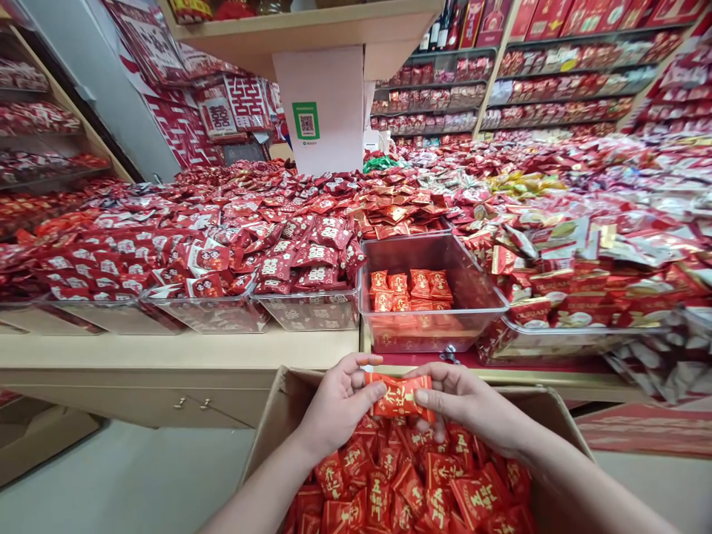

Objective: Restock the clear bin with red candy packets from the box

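Both forearms reach in from the bottom edge, and between them the left hand (339, 404) and right hand (472, 408) hold one small stack of red candy packets (401, 397) over an open cardboard box (272, 430). Each hand is closed on an end of the stack: the left thumb and fingertips pinch the left end, and the right fingers wrap the right end from above and behind. The stack's long axis runs left to right, level, so it lies straight between the two hands, neither one nearer than the other.

The packets are glossy orange-red foil with gold characters printed across the face and crimped ends. How many are in the stack cannot be told.

Directly below, the box is filled with loose packets (411, 482) of the same kind. Just beyond the hands, on the wooden counter (167, 348), stands a clear plastic bin (434, 297), mostly bare, with a short row of matching packets at its floor. Neighbouring bins (311, 308) and the heaps behind brim with other red-wrapped sweets.
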The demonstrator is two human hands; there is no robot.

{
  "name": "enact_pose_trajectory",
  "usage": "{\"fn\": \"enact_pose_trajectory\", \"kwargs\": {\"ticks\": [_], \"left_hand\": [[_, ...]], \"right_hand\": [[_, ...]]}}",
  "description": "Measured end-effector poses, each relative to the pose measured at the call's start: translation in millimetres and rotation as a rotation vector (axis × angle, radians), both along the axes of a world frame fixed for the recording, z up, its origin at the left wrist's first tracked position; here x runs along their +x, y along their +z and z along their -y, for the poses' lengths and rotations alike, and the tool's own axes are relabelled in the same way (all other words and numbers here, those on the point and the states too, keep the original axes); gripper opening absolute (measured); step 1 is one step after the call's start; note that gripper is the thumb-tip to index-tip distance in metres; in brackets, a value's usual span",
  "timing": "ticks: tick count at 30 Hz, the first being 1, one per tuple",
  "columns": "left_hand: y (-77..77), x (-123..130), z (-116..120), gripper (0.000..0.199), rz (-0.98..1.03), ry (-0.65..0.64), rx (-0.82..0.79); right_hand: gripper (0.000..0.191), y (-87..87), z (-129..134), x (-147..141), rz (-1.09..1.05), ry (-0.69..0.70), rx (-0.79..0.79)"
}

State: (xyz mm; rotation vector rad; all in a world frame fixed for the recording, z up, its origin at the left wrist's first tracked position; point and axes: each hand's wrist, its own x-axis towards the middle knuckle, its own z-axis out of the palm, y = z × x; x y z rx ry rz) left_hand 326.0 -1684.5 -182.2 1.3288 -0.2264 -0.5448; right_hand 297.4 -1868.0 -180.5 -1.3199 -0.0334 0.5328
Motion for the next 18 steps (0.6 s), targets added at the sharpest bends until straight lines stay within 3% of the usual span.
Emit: {"fn": "enact_pose_trajectory", "kwargs": {"ticks": [8,13,16,18], "left_hand": [[-3.5,-8,5,0.027,0.120,0.028,0.188],[-2.8,-10,4,0.030,0.183,0.050,0.216],[-2.0,-10,1,0.034,0.174,0.135,0.121],[-1.5,-8,-2,0.031,0.151,0.202,0.049]], "right_hand": [[0.029,-7.6,-5,-2,0.152,0.032,-0.214],[0.027,-10.4,-9,-5,0.231,0.061,-0.287],[0.025,1.1,-9,-8,0.261,0.082,-0.335],[0.022,20.5,-4,-8,0.339,0.062,-0.389]]}}
